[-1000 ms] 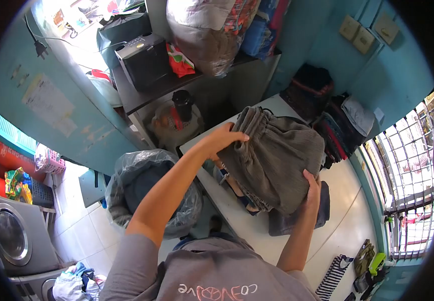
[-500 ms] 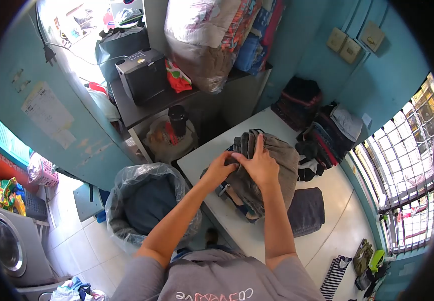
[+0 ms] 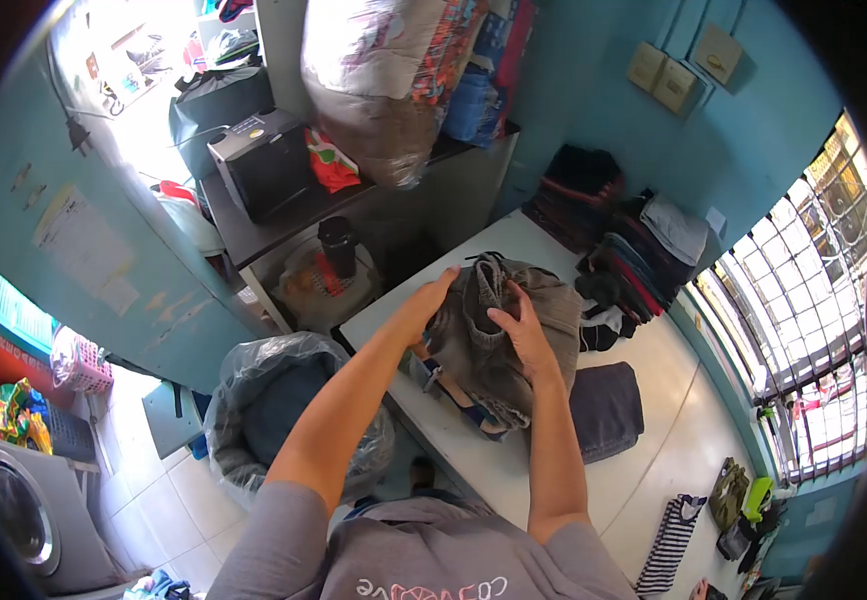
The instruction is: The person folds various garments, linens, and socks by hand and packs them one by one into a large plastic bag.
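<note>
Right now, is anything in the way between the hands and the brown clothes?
Nothing that I can see. The left hand is at one edge of the brown clothes, and the right hand is on top. The dark folded cloth lies beside them, not between.

Both forearms (image 3: 343,410) stretched forward, left hand (image 3: 433,303) and right hand (image 3: 528,340) near each other, right thumb (image 3: 502,320) splayed.

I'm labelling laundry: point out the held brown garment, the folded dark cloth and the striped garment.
Brown garment (image 3: 477,368), head view: middle of its body.
Folded dark cloth (image 3: 608,408), head view: its upper face.
Striped garment (image 3: 669,545), head view: its striped middle.
</note>
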{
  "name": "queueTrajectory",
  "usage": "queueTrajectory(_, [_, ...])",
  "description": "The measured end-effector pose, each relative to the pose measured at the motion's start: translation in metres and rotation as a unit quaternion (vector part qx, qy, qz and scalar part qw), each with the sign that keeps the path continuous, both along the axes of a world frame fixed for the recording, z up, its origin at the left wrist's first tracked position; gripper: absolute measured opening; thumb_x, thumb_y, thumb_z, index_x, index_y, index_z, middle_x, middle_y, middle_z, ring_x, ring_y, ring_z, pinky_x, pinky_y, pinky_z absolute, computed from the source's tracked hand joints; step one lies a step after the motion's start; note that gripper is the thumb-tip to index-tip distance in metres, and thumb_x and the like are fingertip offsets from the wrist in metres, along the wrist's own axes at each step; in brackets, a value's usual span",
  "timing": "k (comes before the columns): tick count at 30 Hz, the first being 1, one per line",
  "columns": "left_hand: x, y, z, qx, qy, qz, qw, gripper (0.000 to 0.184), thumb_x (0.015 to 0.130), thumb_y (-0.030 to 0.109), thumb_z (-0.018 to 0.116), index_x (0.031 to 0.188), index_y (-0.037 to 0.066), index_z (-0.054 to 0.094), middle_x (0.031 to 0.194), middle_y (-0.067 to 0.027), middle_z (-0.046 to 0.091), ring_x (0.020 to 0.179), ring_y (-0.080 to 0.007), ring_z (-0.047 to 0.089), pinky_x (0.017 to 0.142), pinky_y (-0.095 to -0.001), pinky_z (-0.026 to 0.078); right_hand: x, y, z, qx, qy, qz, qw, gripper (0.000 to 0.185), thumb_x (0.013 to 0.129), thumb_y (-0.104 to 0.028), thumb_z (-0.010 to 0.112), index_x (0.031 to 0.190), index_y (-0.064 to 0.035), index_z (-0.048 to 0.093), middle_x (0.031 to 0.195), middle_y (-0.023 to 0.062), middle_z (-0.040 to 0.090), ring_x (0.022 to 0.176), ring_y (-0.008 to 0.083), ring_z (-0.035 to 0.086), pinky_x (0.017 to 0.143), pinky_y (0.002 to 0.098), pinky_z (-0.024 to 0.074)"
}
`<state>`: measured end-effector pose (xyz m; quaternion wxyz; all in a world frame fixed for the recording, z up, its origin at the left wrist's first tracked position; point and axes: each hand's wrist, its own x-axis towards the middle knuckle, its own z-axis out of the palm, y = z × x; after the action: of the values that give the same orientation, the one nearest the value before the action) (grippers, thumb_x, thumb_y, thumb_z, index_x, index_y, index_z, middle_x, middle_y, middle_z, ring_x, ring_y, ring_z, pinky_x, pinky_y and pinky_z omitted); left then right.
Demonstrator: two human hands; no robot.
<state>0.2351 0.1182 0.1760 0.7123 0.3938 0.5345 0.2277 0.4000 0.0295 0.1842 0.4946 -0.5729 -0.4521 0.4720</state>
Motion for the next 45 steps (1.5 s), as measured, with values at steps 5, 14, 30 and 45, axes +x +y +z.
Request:
queueTrajectory(5, [0.017, 0.023, -0.002, -0.025, -0.099, -0.019, 0.995, 0.057, 0.081, 0.046, 0.057, 0.111, -0.002, 0.053, 0.104, -0.0171, 0.059, 0.095, -0.0285, 0.058, 0.075, -0.0437, 0.049, 0.004, 0.000, -0.019, 0.044, 0.076, -0.019, 0.996, 0.061, 0.081, -0.014, 0.057, 0.136, -0.0069, 0.032, 0.117, 0.0089, 0.049, 0.105, 0.0201, 0.048, 0.092, 0.0302, 0.0375])
queueTrajectory(14, [0.020, 0.033, -0.014, -0.033, -0.187, 0.000, 0.982, 0.045, 0.074, 0.023, 0.071, 0.106, -0.005, 0.057, 0.096, -0.0150, 0.063, 0.093, -0.0262, 0.060, 0.082, -0.0391, 0.049, 0.085, -0.041, -0.033, 0.095, 0.550, -0.035, 0.829, 0.042, 0.087, -0.025, 0.050, 0.121, -0.0001, 0.048, 0.114, 0.0144, 0.057, 0.101, 0.0299, 0.056, 0.090, 0.0404, 0.0451])
queueTrajectory(30, [-0.006, -0.011, 0.090, 0.170, -0.070, -0.019, 0.983, 0.056, 0.077, 0.009, 0.067, 0.126, 0.004, 0.040, 0.108, -0.0104, 0.057, 0.098, -0.0203, 0.057, 0.080, -0.0343, 0.049, 0.214, -0.180, -0.004, 0.232, 0.259, -0.314, 0.883, 0.035, 0.093, -0.021, 0.036, 0.112, 0.0030, 0.053, 0.107, 0.0162, 0.059, 0.096, 0.0267, 0.057, 0.088, 0.0385, 0.0462])
queueTrajectory(45, [-0.094, 0.014, 0.074, 0.172, -0.009, 0.021, 0.985, 0.061, 0.077, 0.006, 0.067, 0.130, 0.002, 0.035, 0.111, -0.0111, 0.054, 0.098, -0.0202, 0.055, 0.084, -0.0350, 0.047, 0.191, -0.144, -0.056, 0.189, 0.469, -0.163, 0.848, 0.028, 0.087, -0.020, 0.043, 0.096, 0.0016, 0.058, 0.095, 0.0140, 0.062, 0.085, 0.0253, 0.059, 0.078, 0.0385, 0.0488])
